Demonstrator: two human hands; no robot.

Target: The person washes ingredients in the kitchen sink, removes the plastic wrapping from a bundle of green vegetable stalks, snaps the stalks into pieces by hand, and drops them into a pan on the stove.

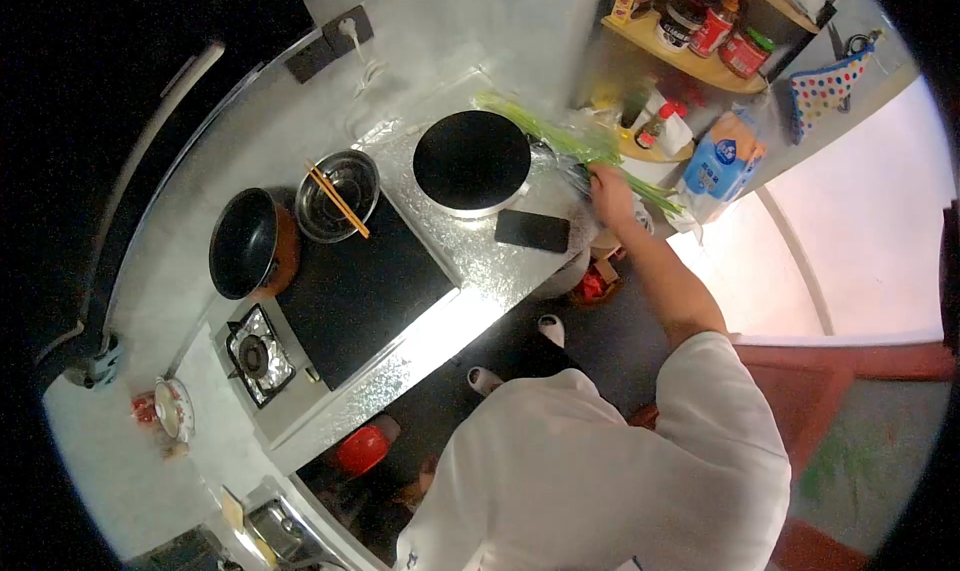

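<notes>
My right hand (610, 197) reaches out to the right end of the counter, its fingers closed around a bunch of green onions (560, 139). The long stalks lie slantwise along the wall, partly inside a clear plastic bag, with ends poking out on both sides of the hand. Nearby on the counter are a round black-topped cooker (472, 161) and a dark phone (532, 231). My left hand does not show; my body in a white shirt covers the lower middle of the view.
Chopsticks (338, 199) rest across a metal bowl (345, 176). A deep dark pot (250, 243) stands beside it, near a gas burner (256, 355). Shelves with jars (680, 23) and a blue-and-white package (724, 161) border the right. A red bin (362, 451) sits below the counter.
</notes>
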